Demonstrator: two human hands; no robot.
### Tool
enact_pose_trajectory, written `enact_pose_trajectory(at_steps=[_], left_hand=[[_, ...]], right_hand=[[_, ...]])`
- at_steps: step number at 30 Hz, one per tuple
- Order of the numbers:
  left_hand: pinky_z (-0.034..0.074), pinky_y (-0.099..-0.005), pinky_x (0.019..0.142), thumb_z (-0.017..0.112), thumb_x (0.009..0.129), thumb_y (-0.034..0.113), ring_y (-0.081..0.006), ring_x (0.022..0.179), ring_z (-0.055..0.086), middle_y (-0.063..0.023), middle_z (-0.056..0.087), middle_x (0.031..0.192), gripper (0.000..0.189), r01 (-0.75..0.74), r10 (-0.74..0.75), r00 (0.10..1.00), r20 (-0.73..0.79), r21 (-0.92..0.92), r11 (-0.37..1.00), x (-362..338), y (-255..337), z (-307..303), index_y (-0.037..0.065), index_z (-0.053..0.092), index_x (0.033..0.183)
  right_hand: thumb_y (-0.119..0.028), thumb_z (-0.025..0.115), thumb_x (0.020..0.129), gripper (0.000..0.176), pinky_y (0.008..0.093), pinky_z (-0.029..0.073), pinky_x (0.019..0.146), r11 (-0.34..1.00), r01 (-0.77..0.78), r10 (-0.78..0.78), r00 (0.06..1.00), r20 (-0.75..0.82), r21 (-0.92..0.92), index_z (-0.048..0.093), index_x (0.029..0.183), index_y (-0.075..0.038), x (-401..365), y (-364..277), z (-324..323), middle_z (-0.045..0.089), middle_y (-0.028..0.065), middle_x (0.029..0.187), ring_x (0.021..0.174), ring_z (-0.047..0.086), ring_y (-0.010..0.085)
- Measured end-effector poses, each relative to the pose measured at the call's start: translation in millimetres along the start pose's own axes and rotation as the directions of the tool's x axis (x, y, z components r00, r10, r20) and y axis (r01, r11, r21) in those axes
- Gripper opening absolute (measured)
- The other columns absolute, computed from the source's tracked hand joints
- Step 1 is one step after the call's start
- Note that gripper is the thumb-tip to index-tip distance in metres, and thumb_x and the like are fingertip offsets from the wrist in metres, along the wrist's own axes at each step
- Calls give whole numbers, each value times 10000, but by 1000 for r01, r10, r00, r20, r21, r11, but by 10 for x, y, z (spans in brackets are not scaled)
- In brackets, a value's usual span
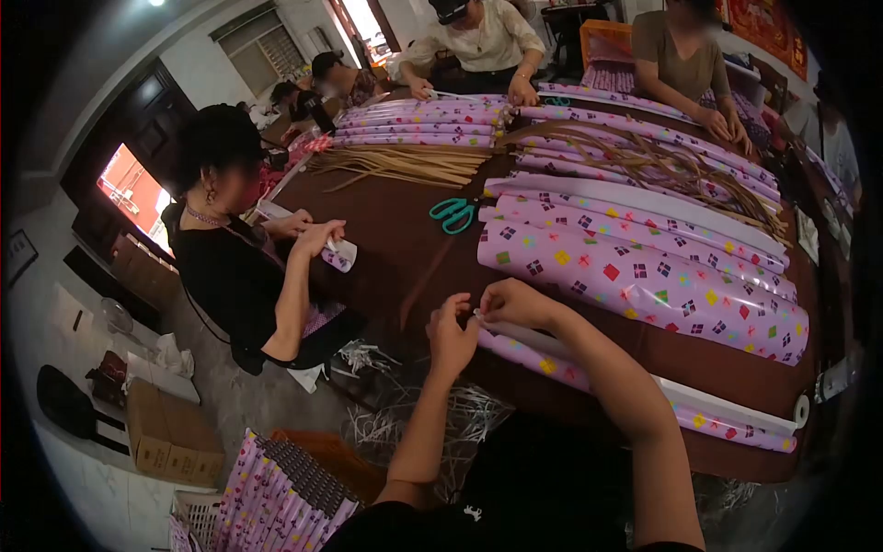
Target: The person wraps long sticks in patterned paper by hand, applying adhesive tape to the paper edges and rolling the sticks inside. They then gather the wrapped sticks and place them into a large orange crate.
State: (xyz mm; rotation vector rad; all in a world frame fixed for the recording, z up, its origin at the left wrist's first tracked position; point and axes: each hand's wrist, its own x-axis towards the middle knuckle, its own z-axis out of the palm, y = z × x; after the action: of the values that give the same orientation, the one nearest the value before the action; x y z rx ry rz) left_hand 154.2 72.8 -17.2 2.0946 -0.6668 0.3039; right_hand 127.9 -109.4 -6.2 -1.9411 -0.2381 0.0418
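A long roll of pink patterned paper (736, 430) lies along the near side of the brown table, its left end between my hands. My left hand (452, 339) is at that end, fingers bent and closed in around its tip. My right hand (513, 304) pinches the same end from above; what exactly the fingertips hold is too small to tell. Just beyond lie wide pink patterned sheets (644, 267), partly rolled. Teal-handled scissors (452, 215) rest on the table ahead of my hands.
Brown strips (405, 166) and more rolls (414, 124) cover the far side. A co-worker (230, 248) at the left handles a small roll; others work across the table. A white tape roll (801, 411) sits at the right edge. Finished rolls (276, 497) stand in a crate below left.
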Motion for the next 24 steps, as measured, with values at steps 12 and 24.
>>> enact_pose_trajectory(at_steps=[12,24], left_hand=[[457,-239,747,657,835,-23,-108,830,608,-77,703,899,393,497,-366,856,366,-383,779,195,104,-121,13,572,1217],[486,-257,818,672,803,-58,-131,868,642,-91,710,925,543,574,-390,813,432,-487,658,203,78,-183,-9,511,1320]], right_hand=[[-192,732,752,162,355,505,691,816,156,-278,950,-142,-556,670,809,-53,-117,-194,7,621,60,764,754,619,237],[-200,733,690,156,371,473,687,502,327,-542,841,4,-800,646,663,-73,-60,-184,118,600,40,772,790,574,239]])
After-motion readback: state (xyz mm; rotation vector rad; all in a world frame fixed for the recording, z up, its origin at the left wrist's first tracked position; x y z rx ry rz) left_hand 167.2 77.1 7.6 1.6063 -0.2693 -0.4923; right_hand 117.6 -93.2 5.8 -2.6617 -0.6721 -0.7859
